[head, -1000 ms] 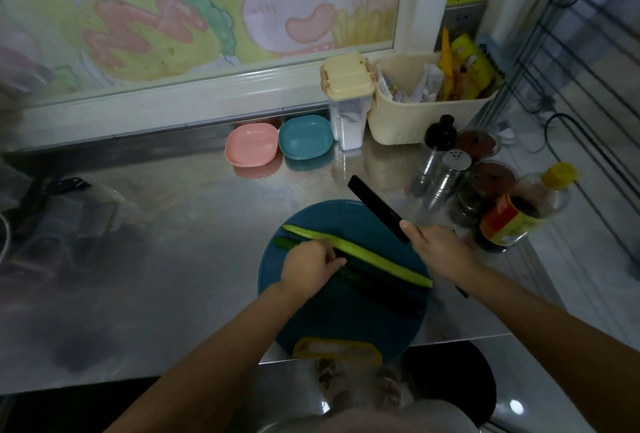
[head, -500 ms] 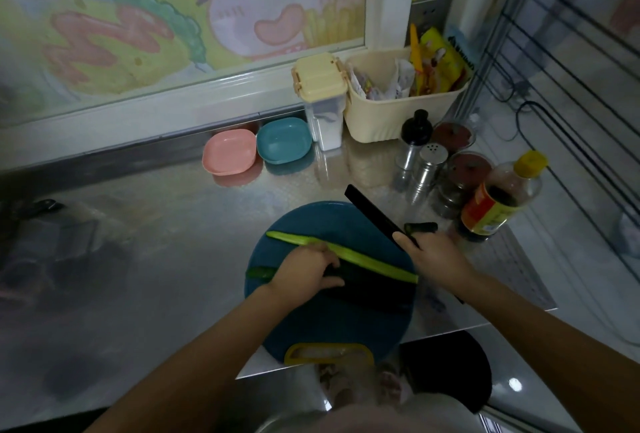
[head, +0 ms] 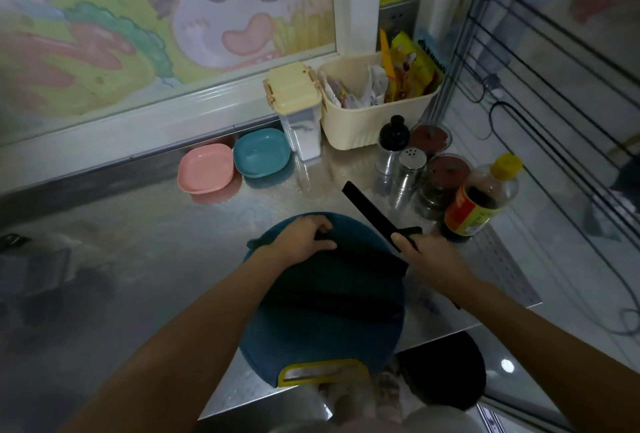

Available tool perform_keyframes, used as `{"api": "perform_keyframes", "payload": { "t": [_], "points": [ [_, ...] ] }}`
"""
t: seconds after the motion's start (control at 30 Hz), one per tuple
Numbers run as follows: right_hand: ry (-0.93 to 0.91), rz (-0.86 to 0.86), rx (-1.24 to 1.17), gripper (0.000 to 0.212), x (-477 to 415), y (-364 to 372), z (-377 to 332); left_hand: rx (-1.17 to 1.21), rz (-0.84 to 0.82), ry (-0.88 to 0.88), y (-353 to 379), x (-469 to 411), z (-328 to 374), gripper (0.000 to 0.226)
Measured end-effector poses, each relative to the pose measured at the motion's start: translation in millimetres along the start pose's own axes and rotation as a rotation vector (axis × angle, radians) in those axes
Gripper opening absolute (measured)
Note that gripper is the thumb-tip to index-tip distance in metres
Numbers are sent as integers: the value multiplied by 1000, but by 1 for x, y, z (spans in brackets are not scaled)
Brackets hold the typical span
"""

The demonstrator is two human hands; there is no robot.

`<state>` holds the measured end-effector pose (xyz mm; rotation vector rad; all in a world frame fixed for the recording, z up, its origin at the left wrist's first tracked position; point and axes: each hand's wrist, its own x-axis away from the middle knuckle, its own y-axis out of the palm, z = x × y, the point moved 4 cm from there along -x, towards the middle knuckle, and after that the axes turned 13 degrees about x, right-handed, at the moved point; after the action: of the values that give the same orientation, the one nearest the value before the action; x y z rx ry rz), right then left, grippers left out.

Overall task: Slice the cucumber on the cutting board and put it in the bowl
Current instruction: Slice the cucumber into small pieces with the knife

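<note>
Two hands on task: left hand (head: 304, 240) presses long dark-green cucumber (head: 258, 243) onto round blue plastic cutting board (head: 322, 322), far edge. Right hand (head: 427, 256) grips black-bladed knife (head: 369, 211). Cucumber likely firm, light, rolls, slippery when wet; pin near cut.

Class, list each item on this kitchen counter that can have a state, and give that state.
Cucumber: on board, under left hand, not yet in slices.
Knife: gripped by right hand.
Cutting board: flat on counter.
Pink dish: empty.
Teal dish: empty.
Yellow-lidded container: closed.
</note>
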<state>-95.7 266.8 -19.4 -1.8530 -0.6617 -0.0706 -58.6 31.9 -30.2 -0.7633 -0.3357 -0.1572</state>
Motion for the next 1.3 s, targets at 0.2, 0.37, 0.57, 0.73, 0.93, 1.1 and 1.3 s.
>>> {"api": "perform_keyframes", "payload": {
  "t": [0.2,0.37,0.57,0.73,0.93,1.1,1.3],
  "points": [
    [11,-41,-16,40,0,0,1,-135,23,100,9,1,-9,40],
    [30,-31,-18,48,3,1,1,-196,-10,105,16,15,-14,39],
    [20,-55,29,47,7,6,-2,-318,-3,-19,23,37,-19,41],
    [34,-41,-24,46,12,10,2,-380,44,-136,22,47,-18,52],
    [108,-30,50,50,20,26,9,-246,15,196,46,32,19,61],
    [86,36,114,55,21,40,6,-363,59,171,62,21,25,56],
    [46,-24,82,44,20,35,-6,-393,66,60,55,21,29,60]
  ]
}}
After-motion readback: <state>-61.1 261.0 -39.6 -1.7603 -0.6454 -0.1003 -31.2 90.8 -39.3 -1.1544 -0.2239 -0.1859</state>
